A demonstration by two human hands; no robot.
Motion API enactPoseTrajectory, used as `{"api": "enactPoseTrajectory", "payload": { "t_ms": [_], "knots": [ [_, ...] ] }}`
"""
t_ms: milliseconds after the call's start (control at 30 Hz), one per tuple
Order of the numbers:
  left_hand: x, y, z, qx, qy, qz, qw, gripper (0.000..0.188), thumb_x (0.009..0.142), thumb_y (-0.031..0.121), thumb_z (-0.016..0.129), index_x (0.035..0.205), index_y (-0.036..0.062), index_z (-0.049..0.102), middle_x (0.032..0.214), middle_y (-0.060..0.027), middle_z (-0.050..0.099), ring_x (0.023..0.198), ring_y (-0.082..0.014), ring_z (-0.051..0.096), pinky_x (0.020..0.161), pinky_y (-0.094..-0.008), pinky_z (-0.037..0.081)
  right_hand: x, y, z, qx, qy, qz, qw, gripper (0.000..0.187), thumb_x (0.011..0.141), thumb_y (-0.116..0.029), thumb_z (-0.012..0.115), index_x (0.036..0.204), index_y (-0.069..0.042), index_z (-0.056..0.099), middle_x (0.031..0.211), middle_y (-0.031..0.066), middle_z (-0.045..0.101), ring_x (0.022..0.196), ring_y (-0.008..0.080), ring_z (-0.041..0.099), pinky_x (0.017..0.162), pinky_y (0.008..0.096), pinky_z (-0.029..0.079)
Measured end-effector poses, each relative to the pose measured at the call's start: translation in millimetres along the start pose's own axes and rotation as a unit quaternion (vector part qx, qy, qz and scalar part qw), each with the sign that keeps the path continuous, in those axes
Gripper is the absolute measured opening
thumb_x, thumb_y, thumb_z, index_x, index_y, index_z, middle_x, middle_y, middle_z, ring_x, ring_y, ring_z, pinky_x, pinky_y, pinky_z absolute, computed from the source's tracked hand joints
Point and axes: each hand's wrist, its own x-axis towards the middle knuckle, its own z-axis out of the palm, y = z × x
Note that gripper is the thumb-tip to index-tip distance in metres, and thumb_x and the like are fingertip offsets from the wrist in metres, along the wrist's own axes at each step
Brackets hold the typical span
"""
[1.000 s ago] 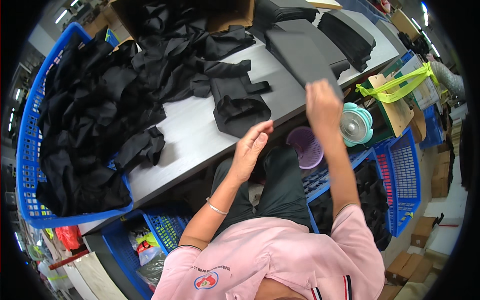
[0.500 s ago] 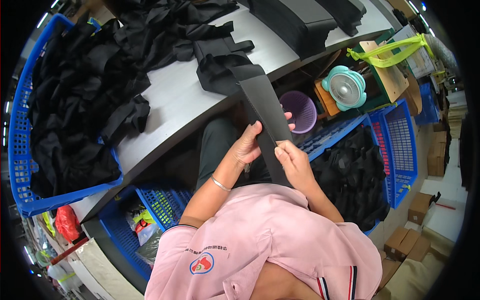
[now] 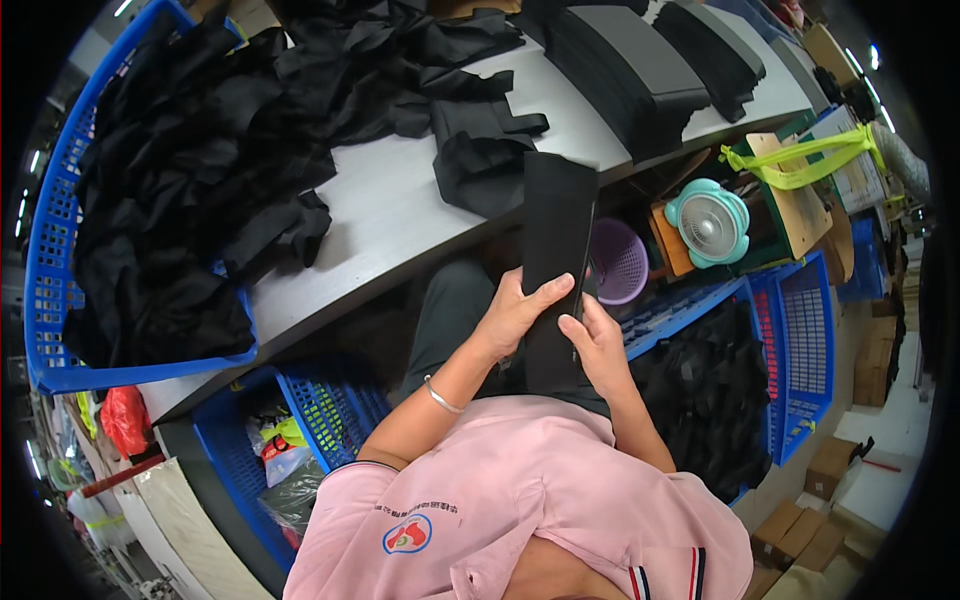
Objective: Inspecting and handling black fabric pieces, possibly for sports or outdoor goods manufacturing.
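A long black fabric strip [image 3: 560, 225] stands upright in front of my body, its top end near the table's edge. My left hand [image 3: 518, 315] is closed round its left side, thumb lying across the front face and the other fingers hidden behind. At the strip's right edge, my right hand [image 3: 600, 345] grips with the thumb in front and fingers at the side. Just beyond the strip, a loose heap of black fabric pieces [image 3: 478, 150] lies on the grey table [image 3: 350, 205].
A blue basket [image 3: 150, 375] heaped with black fabric sits at the left. Stacks of black strips [image 3: 640, 60] lie at the far right of the table. Below are a purple bin [image 3: 618, 262], a turquoise fan [image 3: 710, 225] and a blue crate [image 3: 805, 350] beside black pieces.
The strip has turned from slanting left to nearly upright, and its front face now looks darker. Both hands have moved slightly along it, and the whole view has shifted a little.
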Motion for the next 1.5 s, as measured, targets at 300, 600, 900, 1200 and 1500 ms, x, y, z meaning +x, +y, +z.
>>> {"api": "enactPoseTrajectory", "payload": {
  "t_ms": [300, 600, 900, 1200, 1500],
  "knots": [
    [71, 66, -107, 0.661, 0.289, 0.308, 0.62, 0.034, 0.081, 0.01, 0.07, 0.115, 0.0064, 0.075, 0.144, -0.0128, 0.053, 0.119, -0.0353, 0.05, 0.104, -0.0425, 0.044, 48, 3, -17, -0.121, -0.085, -0.078, 0.986, 0.04, 0.1, -0.017, 0.063, 0.135, 0.001, 0.057, 0.111, 0.0116, 0.07, 0.098, 0.0154, 0.064, 0.087, 0.0284, 0.05],
    [78, 91, -88, 0.643, 0.155, 0.341, 0.668, 0.06, 0.07, -0.011, 0.051, 0.126, 0.0022, 0.067, 0.135, -0.0088, 0.061, 0.105, -0.0322, 0.057, 0.098, -0.0371, 0.047, 51, -14, 3, -0.419, 0.005, -0.121, 0.9, 0.057, 0.096, -0.012, 0.061, 0.149, -0.003, 0.04, 0.095, 0.0236, 0.071, 0.074, 0.0437, 0.068, 0.066, 0.0493, 0.054],
    [20, 67, 7, 0.568, -0.098, 0.406, 0.709, 0.045, 0.077, -0.009, 0.063, 0.121, -0.0031, 0.066, 0.135, -0.0122, 0.061, 0.097, -0.0318, 0.058, 0.088, -0.0377, 0.05, 97, 5, 22, -0.499, 0.08, -0.299, 0.809, 0.021, 0.087, -0.016, 0.064, 0.107, -0.007, 0.066, 0.077, 0.0139, 0.066, 0.06, 0.0357, 0.066, 0.054, 0.0477, 0.052],
    [-43, 33, -13, 0.481, 0.176, 0.347, 0.785, 0.076, 0.069, -0.004, 0.062, 0.144, 0.0031, 0.05, 0.149, -0.02, 0.043, 0.136, -0.038, 0.041, 0.114, -0.0463, 0.033, 108, 22, 22, 0.2, 0.073, -0.004, 0.977, 0.037, 0.1, -0.015, 0.063, 0.133, -0.001, 0.056, 0.127, 0.0082, 0.061, 0.11, 0.0172, 0.062, 0.094, 0.0353, 0.054],
    [-27, 11, -1, 0.448, 0.327, 0.315, 0.77, 0.082, 0.069, -0.004, 0.072, 0.146, 0.007, 0.048, 0.142, -0.0149, 0.047, 0.112, -0.0278, 0.051, 0.085, -0.0339, 0.048, 92, -4, 35, 0.388, 0.048, 0.009, 0.92, 0.034, 0.098, -0.015, 0.065, 0.129, -0.002, 0.058, 0.117, 0.0089, 0.066, 0.101, 0.0185, 0.068, 0.085, 0.0346, 0.059]
  ]
}}
